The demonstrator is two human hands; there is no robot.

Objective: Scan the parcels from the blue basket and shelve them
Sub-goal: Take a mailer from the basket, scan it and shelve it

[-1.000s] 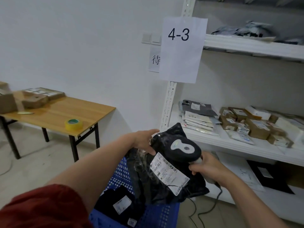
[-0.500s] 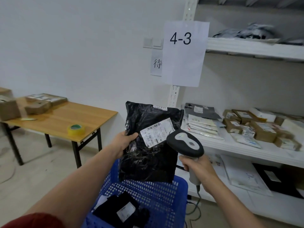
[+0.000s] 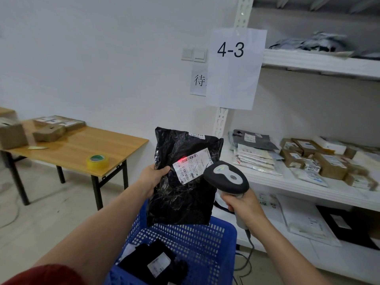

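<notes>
My left hand pinches the left edge of a black plastic parcel and holds it upright above the blue basket. Its white label faces me, and a red scan light glows on the label's barcode. My right hand grips the handle of a black and grey barcode scanner, whose head points at the label from the right. Another black parcel with a white label lies inside the basket.
A white shelf unit on the right carries cardboard boxes and flat mailers, with more parcels above and below. A sheet marked 4-3 hangs on its post. At left stands a wooden table with boxes and a yellow tape roll.
The parcel was lifted from low over the basket and turned upright with its label facing me. The scanner moved off the parcel to its right, and the red scan light now shows.
</notes>
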